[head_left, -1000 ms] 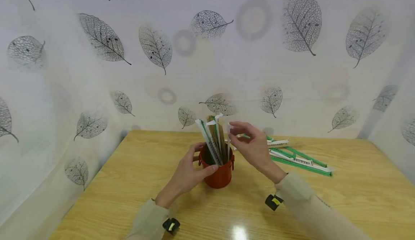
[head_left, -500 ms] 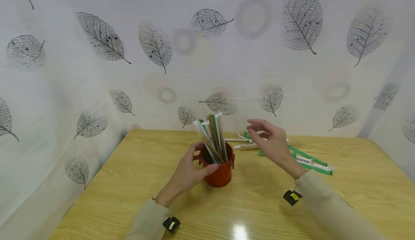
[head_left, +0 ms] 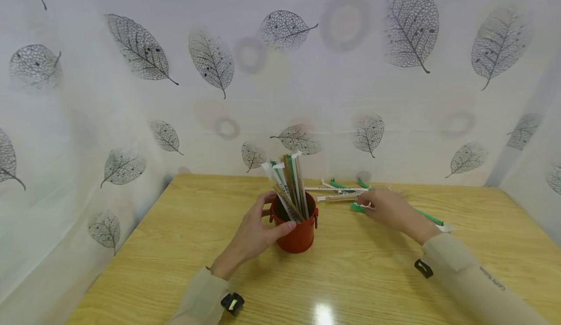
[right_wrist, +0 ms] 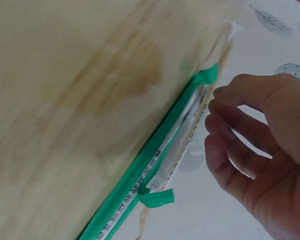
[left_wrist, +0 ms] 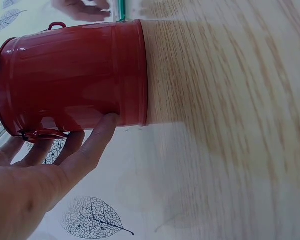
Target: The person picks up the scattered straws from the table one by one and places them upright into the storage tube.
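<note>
My left hand holds the small red bucket from its left side, thumb on the near rim and fingers around the far side. The bucket stands upright, and a finger lies along its wall in the left wrist view. Several paper-wrapped straws, white, tan and green, lean inside it. To the right, my right hand is low over loose wrapped straws. Its loosely curled fingers are close beside a green-wrapped straw and a tan one; no straw is plainly held.
Other wrapped straws, including a white one and a green one, lie scattered on the wooden table around the right hand. A leaf-patterned white cloth hangs behind the table and along both sides.
My right hand has left the bucket, where a white straw was at its fingers, and moved right and down to the loose straws. The left hand stays on the bucket.
</note>
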`<move>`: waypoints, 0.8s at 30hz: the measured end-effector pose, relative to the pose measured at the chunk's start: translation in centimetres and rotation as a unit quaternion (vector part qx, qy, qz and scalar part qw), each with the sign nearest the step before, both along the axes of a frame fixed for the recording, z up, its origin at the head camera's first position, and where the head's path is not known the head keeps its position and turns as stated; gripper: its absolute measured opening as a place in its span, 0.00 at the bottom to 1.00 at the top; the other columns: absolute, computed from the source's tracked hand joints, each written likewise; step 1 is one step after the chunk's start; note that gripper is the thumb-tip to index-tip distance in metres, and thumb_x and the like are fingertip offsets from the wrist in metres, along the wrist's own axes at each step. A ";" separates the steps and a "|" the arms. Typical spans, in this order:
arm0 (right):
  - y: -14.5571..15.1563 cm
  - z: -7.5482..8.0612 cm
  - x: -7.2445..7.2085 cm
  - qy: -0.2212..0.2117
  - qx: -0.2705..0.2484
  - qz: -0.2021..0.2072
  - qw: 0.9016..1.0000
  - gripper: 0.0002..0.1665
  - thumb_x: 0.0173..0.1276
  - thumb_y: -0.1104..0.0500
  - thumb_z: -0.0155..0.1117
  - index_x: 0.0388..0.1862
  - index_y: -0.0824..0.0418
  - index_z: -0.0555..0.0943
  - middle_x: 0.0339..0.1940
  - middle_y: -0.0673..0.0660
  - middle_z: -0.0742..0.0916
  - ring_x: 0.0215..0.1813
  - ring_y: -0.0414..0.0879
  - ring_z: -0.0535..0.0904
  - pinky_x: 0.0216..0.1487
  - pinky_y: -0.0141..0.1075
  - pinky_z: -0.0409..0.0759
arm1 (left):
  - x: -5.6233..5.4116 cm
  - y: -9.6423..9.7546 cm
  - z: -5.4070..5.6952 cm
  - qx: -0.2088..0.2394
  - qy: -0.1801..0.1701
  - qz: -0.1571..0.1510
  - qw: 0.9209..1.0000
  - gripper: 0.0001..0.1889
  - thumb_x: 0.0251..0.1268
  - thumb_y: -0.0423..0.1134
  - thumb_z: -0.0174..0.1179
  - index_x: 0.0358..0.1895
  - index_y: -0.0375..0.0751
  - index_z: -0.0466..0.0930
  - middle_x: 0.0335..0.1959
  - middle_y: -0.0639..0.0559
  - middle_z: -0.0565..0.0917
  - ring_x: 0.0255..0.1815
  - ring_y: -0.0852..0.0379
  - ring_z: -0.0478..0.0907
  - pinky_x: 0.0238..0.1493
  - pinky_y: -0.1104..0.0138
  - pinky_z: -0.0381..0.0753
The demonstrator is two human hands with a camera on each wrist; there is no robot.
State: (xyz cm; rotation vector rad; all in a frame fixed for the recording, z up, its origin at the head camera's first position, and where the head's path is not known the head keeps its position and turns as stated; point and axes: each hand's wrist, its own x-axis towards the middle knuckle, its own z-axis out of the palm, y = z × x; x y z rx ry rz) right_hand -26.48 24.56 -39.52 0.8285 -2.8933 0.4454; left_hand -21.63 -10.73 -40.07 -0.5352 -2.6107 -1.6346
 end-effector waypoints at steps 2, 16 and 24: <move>0.1 -0.4 0.0 -0.012 0.021 -0.006 1.000 0.10 0.63 0.70 0.69 0.42 0.60 0.88 0.38 0.55 0.91 0.39 0.48 0.87 0.37 0.41 0.86 | 0.0 0.0 -0.1 0.000 0.002 -0.001 1.000 0.39 0.61 0.51 0.73 0.74 0.54 0.65 0.69 0.50 0.75 0.64 0.47 0.77 0.63 0.50 0.80; 0.2 -1.4 0.0 -0.017 0.027 -0.002 0.999 0.28 0.63 0.73 0.64 0.63 0.62 0.81 0.29 0.47 0.83 0.29 0.37 0.72 0.32 0.34 0.75 | 0.0 0.0 0.1 0.006 0.000 0.000 1.000 0.39 0.61 0.52 0.73 0.74 0.55 0.65 0.68 0.51 0.75 0.63 0.46 0.78 0.63 0.50 0.81; 0.0 -0.4 0.8 0.039 -0.031 0.026 0.998 0.29 0.63 0.74 0.63 0.64 0.60 0.81 0.34 0.51 0.84 0.30 0.36 0.72 0.28 0.29 0.69 | 0.0 -0.1 0.0 0.005 -0.001 -0.001 1.000 0.39 0.61 0.52 0.72 0.74 0.55 0.65 0.68 0.51 0.76 0.62 0.46 0.78 0.62 0.50 0.82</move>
